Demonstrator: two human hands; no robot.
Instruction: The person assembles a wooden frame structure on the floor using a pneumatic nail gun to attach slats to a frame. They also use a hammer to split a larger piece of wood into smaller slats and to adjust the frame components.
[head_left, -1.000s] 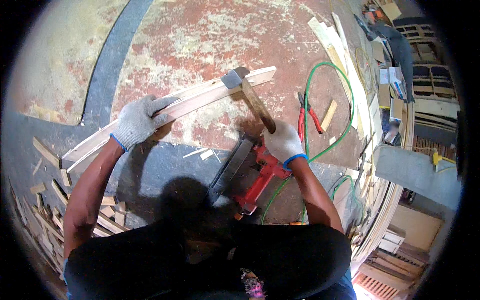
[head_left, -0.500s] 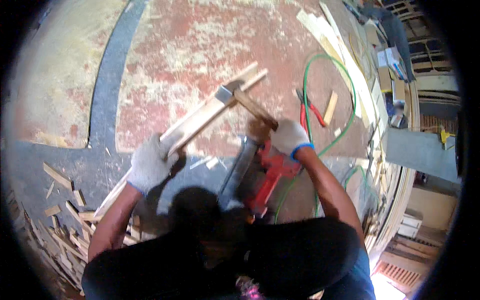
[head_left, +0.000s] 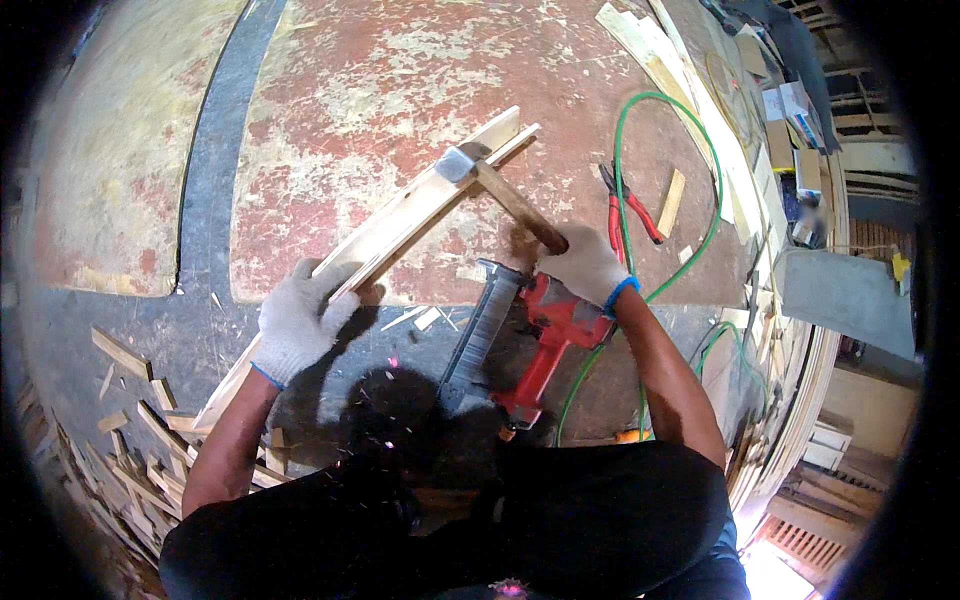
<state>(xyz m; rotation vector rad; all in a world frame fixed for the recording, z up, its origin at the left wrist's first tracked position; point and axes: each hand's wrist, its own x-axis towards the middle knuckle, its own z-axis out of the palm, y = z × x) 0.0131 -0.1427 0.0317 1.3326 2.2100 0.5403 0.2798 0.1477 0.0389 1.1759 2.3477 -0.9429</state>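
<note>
Writing: some marks on the white-and-blue carton (head_left: 800,105) at the far right, too small for me to read.
Wooden strips (head_left: 420,205): pale, straight, smooth-looking wood, two long pieces side by side; I cannot tell if they are joined. They lie in front of me, and their long axis goes slantwise, from near left to far right.
Left hand (head_left: 300,325): in white knitted glove with blue cuff; closed around the strips at their nearer half, fingers across, thumb on the right side.
Right hand (head_left: 583,266): in the same kind of glove; clamped on the end of the hammer handle.
Hammer (head_left: 515,205): brown wooden handle, blocky metal head. The head points away and left, over the far half of the strips; contact is unclear.
Nail gun (head_left: 550,360): red body and grey ribbed magazine, just below my right hand.
Pliers (head_left: 648,222): red handles, crossed by the green hose (head_left: 719,190).
Offcuts (head_left: 122,353): small wooden blocks near my left forearm.
</note>
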